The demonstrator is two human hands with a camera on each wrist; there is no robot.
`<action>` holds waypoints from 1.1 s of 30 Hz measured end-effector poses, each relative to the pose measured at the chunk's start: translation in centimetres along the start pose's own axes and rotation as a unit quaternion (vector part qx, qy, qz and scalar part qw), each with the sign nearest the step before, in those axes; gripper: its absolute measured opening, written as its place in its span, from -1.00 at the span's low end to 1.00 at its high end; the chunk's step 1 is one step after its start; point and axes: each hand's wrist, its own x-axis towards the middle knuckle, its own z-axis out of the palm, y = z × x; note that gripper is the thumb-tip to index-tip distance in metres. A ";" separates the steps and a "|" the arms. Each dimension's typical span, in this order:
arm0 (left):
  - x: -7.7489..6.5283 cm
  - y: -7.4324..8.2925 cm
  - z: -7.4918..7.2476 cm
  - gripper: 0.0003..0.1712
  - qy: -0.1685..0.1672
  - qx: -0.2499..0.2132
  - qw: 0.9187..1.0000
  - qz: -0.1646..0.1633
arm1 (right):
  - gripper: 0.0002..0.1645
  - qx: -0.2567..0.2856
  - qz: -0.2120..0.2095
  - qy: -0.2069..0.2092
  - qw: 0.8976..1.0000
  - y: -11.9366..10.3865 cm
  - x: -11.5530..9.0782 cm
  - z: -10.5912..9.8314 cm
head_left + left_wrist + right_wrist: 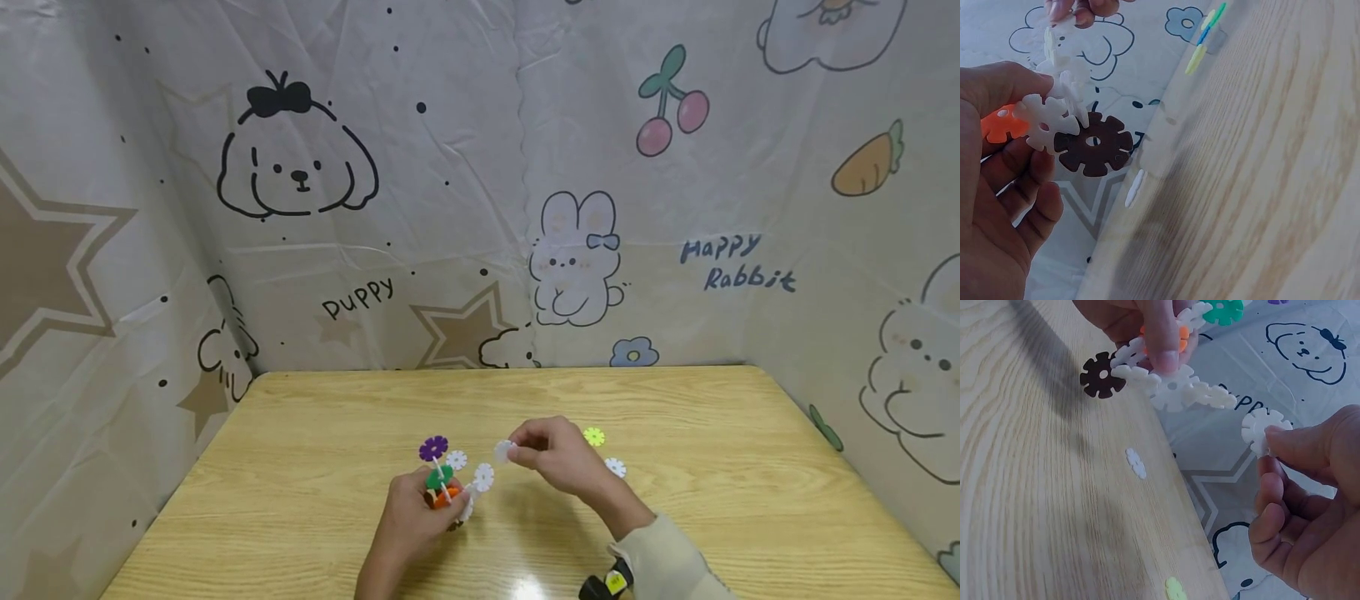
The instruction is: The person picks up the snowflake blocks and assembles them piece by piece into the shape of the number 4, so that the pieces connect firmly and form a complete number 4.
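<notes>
As shown at the lower centre of the head view, holding in the left hand (412,512) a joined construction of notched snowflake discs (443,490), with fingers (1044,209) bent and thumb pressed upon it. Included in this construction: purple disc (433,448) at the top, then green disc (434,480), orange disc (446,500), several white discs (483,477), and dark brown disc (1094,147), clearest at centre left of the left wrist view. Pinching with the right hand (561,457), between thumb and forefinger brought together, one single white disc (502,452), near the white end of the construction; in the right wrist view, separated from it by a narrow gap. Lying on the wooden counter (300,467), to the right of the right hand in the head view: yellow-green disc (594,436) and, lower, loose white disc (615,467). At the upper right of the left wrist view, yellow, green and blue pieces (1202,36) close together; not possible to tell whether joined. Behind the counter, pale printed cloth (450,225).
</notes>
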 end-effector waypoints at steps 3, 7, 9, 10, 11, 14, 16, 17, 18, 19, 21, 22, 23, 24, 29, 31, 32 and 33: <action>0.0 0.0 0.0 -0.90 -0.005 0.000 1.000 -0.005 | -0.92 0.017 -0.004 -0.012 1.000 -0.3 -0.1 0.1; 0.0 0.2 0.0 -0.90 -0.010 -0.002 1.000 -0.014 | -0.92 0.025 -0.011 -0.024 0.999 -0.5 -0.2 0.2; 0.0 0.2 0.0 -0.90 -0.012 -0.004 1.000 -0.015 | -0.92 0.026 -0.013 -0.028 0.999 -0.5 -0.2 0.3; 0.0 0.2 0.0 -0.90 -0.013 -0.006 1.000 -0.015 | -0.91 0.027 -0.015 -0.028 0.999 -0.5 -0.2 0.3; 0.0 0.3 0.0 -0.91 -0.014 -0.008 1.000 -0.014 | -0.91 0.027 -0.017 -0.029 0.999 -0.5 -0.2 0.3; -0.1 0.3 0.0 -0.91 -0.016 -0.017 1.000 -0.010 | -0.91 0.028 -0.021 -0.030 0.999 -0.5 -0.3 0.4; -0.1 0.3 0.0 -0.91 -0.017 -0.023 1.000 -0.006 | -0.91 0.027 -0.023 -0.031 0.999 -0.4 -0.3 0.5; -0.1 0.4 0.1 -0.91 -0.016 -0.025 1.000 -0.005 | -0.92 0.025 -0.024 -0.031 0.999 -0.4 -0.3 0.5; -0.1 0.4 0.1 -0.91 -0.015 -0.028 0.999 -0.003 | -0.92 0.023 -0.025 -0.030 0.999 -0.4 -0.3 0.6; -0.1 0.4 0.1 -0.91 -0.013 -0.030 0.999 -0.001 | -0.92 0.021 -0.026 -0.029 0.999 -0.3 -0.3 0.6; -0.1 0.4 0.1 -0.91 -0.010 -0.032 0.999 0.004 | -0.92 0.015 -0.028 -0.026 0.999 -0.3 -0.3 0.8; -0.1 0.4 0.2 -0.92 -0.006 -0.030 0.999 0.007 | -0.92 0.011 -0.029 -0.023 0.999 -0.3 -0.3 0.8; -0.1 0.4 0.2 -0.92 -0.003 -0.028 1.000 0.012 | -0.91 0.006 -0.031 -0.019 0.999 -0.3 -0.4 0.9; -0.1 0.4 0.2 -0.92 0.001 -0.026 1.000 0.017 | -0.91 0.002 -0.033 -0.014 0.999 -0.3 -0.4 1.0; -0.1 0.3 0.3 -0.86 0.019 -0.011 0.999 0.036 | -0.92 -0.017 -0.038 0.011 0.999 -0.3 -0.5 1.4; -0.1 0.3 0.3 -0.82 0.028 -0.009 0.998 0.047 | -0.92 -0.020 -0.036 0.021 0.999 -0.3 -0.6 1.5; -0.1 0.3 0.3 -0.81 0.032 -0.010 0.998 0.053 | -0.92 -0.022 -0.037 0.025 0.999 -0.3 -0.6 1.6; -0.1 0.4 0.4 -0.81 0.037 -0.011 0.998 0.059 | -0.91 -0.023 -0.037 0.029 0.999 -0.3 -0.6 1.6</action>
